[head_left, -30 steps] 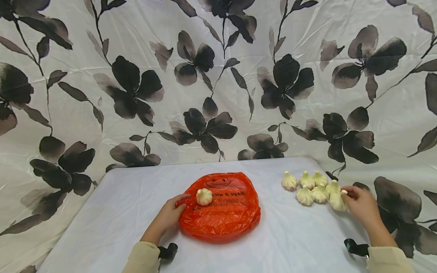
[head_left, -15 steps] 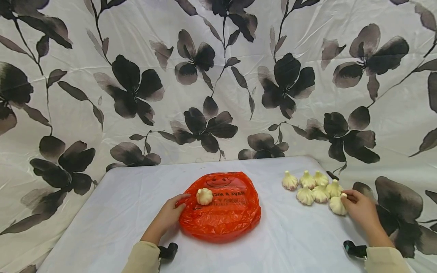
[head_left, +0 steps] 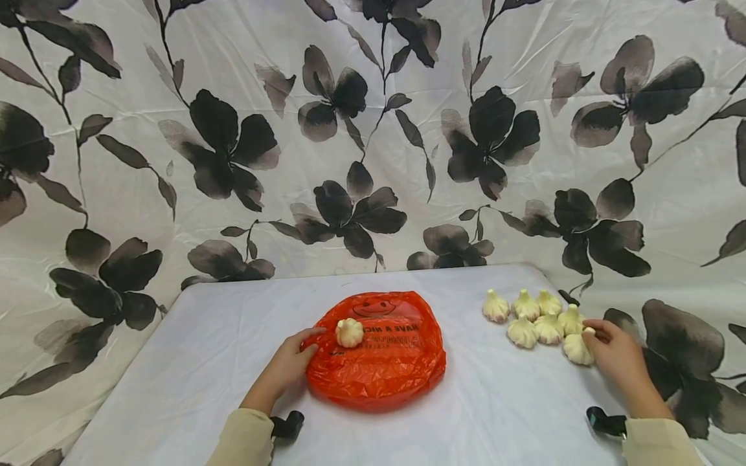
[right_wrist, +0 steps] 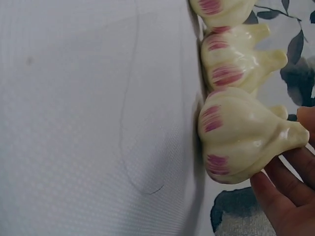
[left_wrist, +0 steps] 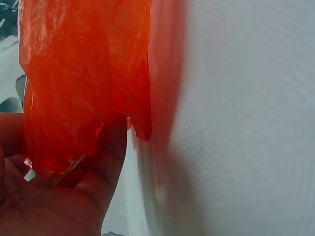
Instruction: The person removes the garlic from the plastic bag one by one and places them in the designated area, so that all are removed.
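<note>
A red plastic bag with a printed smiling face lies on the white-covered table. My left hand grips its left edge; the left wrist view has the thumb and fingers around the crinkled plastic. One garlic bulb rests on top of the bag or just inside it; I cannot tell which. At the right, my right hand holds another garlic bulb by its neck, thumb and fingers about the stem. That pale bulb, streaked with pink, sits at the near end of a group of garlic bulbs.
The white table runs back to a hanging cloth with dark flowers. Its right edge passes close to the garlic group. Black wrist cameras sit below both hands.
Compared with a second ago, the garlic bulb in my right hand stands slightly nearer to me, a little apart from the group. The left hand and bag have stayed put.
</note>
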`<state>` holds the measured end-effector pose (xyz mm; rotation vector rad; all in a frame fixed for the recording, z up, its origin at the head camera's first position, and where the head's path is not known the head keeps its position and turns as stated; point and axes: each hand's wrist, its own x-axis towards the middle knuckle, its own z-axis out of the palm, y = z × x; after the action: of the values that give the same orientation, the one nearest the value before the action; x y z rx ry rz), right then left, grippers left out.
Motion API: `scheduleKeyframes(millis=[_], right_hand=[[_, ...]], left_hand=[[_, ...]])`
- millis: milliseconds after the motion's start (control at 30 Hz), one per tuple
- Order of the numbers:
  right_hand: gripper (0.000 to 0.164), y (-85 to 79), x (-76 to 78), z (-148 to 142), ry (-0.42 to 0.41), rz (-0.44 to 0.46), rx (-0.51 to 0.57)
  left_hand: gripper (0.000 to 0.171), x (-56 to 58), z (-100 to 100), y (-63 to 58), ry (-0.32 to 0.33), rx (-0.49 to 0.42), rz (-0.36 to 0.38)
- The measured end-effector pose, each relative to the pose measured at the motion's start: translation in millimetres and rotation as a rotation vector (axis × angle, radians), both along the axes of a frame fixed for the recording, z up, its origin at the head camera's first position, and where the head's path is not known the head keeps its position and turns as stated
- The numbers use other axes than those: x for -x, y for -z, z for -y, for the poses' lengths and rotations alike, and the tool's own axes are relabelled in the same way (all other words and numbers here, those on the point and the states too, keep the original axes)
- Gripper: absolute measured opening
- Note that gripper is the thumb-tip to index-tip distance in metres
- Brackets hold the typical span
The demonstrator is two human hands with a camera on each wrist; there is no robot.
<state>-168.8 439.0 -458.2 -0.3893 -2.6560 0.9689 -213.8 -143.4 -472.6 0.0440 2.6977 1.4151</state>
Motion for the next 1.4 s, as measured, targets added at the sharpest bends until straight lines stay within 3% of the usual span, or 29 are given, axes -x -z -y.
scheduleKeyframes(millis=[267,600,867,1400], right_hand=[[0.046,-12.8,3.6,7,0.016,0.049,-0.045],[0.046,-34.0,10.9,27,-0.030,0.000,-0.181],[0.039,-44.1,21.1,52,-0.111,-0.101,-0.191],[0.037,-60.0,46.7,116,-0.277,-0.157,-0.181]], left_hand=[[0.038,-1.9,1,-0.5,0.008,0.001,-0.016],[0.038,-2.6,2,-0.4,0.008,0.001,-0.022],[0.038,-4.9,2,-1.7,0.009,0.000,-0.024],[0.043,-6.3,2,-0.6,-0.022,-0.017,-0.009]])
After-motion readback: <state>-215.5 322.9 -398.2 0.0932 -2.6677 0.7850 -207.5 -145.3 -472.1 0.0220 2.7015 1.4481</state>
